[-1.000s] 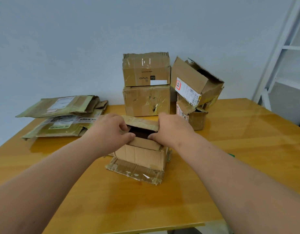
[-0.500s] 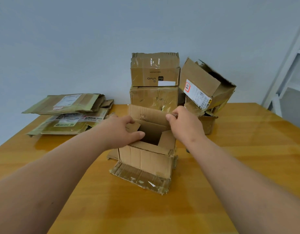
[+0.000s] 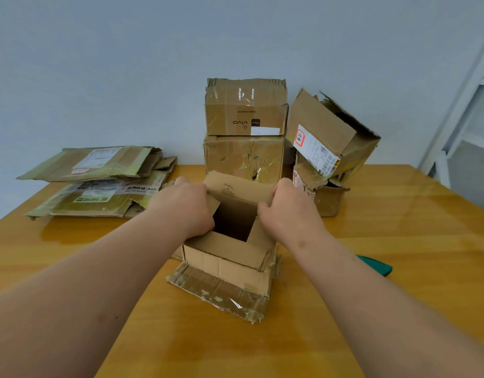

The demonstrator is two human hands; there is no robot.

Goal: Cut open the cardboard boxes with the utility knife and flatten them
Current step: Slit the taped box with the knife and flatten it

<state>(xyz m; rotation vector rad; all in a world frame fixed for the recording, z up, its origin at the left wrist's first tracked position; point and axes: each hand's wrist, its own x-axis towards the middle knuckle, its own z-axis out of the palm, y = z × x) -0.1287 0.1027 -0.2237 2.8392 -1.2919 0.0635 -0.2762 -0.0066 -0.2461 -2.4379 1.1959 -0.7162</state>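
Both hands have a grip on the open box (image 3: 227, 257) near the middle of the surface (image 3: 399, 214): the left hand (image 3: 185, 207) curls round its side flap at 9 o'clock, the right hand (image 3: 287, 211) pinches the flap at 3, probably to spread the walls for flattening. Its taped bottom flap splays toward 6. A green object (image 3: 377, 264), perhaps the knife, lies at 3, set aside. Flattened boxes (image 3: 99, 184) pile at 10; uncut boxes (image 3: 246, 132) wait at 12.

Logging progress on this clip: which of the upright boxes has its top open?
The front box, gripped by the left hand and right hand: its flaps are spread, showing a dark interior. The stacked vivo box behind looks closed.
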